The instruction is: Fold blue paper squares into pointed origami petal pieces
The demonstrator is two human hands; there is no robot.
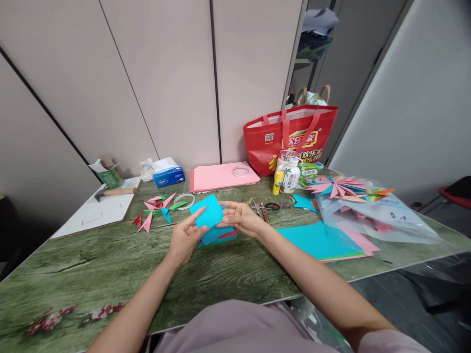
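Note:
A blue square of paper [207, 211] with crease lines is held up over the table by both hands. My left hand [185, 239] pinches its left and lower edge between thumb and fingers. My right hand [241, 218] grips its right edge. Just beneath and behind it lies a small stack of blue, red and green paper squares [222, 237]. Left of the hands are several folded paper pieces, among them a pink one [146, 223] and a blue one [166, 215], beside a roll of clear tape [183, 201].
Pink sheets [221, 177], a tissue box [168, 174], a red bag [263, 147] and a glue stick [277, 183] stand along the back. At right are blue sheets [316, 241], scissors [272, 206] and a plastic bag [408, 225]. A hammer [119, 191] lies on a white board [95, 211].

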